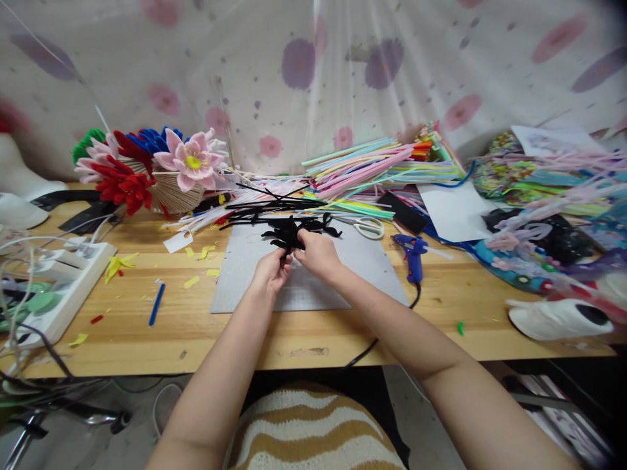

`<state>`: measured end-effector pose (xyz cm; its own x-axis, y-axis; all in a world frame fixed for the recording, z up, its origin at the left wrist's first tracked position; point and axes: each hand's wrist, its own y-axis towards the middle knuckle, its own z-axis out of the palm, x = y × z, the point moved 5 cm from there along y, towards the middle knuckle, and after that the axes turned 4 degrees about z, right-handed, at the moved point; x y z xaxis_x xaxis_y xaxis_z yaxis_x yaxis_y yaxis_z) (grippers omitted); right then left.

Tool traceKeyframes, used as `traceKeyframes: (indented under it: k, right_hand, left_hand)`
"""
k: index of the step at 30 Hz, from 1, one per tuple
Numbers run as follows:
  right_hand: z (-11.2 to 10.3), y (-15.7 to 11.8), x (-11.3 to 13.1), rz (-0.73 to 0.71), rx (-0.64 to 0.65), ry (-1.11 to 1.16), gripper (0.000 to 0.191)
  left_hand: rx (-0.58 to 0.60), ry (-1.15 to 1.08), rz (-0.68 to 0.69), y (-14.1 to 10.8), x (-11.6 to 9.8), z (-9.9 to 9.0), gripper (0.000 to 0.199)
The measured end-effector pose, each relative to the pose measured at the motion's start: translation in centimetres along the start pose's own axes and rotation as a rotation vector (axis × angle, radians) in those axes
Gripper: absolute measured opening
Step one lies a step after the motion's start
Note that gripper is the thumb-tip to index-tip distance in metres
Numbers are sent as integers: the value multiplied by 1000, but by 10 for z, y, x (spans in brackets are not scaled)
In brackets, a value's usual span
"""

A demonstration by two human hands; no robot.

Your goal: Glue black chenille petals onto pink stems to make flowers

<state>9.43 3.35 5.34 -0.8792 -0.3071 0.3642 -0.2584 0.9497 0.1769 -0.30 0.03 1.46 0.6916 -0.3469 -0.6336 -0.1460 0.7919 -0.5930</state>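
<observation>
A black flower of fuzzy pipe cleaners (284, 232) is held up over the grey cutting mat (245, 281), its curled petals spreading away from me. My left hand (274, 269) pinches it from below on the left. Close beside it, the fingers of my right hand (316, 253) are closed on the flower's near right side. Both sets of fingertips partly cover its base. Loose black pipe cleaners (274, 203) lie just behind it. Scissors with pale handles (368, 227) rest at the mat's back right.
A blue glue gun (412, 254) lies right of the mat, its cord running to the front edge. Finished flowers (191, 160) stand back left, near a white power strip (73, 287). Coloured pipe cleaners (362, 170) pile up behind. A blue strip (157, 305) and yellow scraps lie left.
</observation>
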Motion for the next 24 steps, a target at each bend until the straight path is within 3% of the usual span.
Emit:
traceKeyframes:
  k: [6,10,14,18,21,24]
  right_hand:
    - [4,2,-10,71,-3,116,14]
    - [4,11,-23,155,34,357,5]
    - [10,18,-31,293,239,834,9]
    - [16,18,-25,312,455,1146,6]
    - [18,16,-16,248,604,1249,3]
    - [17,13,-11,215,654,1203,6]
  left_hand:
    - [29,19,29,2,1,1,7]
    - [218,79,156,-2,-6,0,22]
    - [439,151,147,-4,-7,-1,34]
    - [291,297,312,3,-10,-2,25]
    - [321,349,370,3,-8,7,20]
    - [355,299,382,3,-6,11,24]
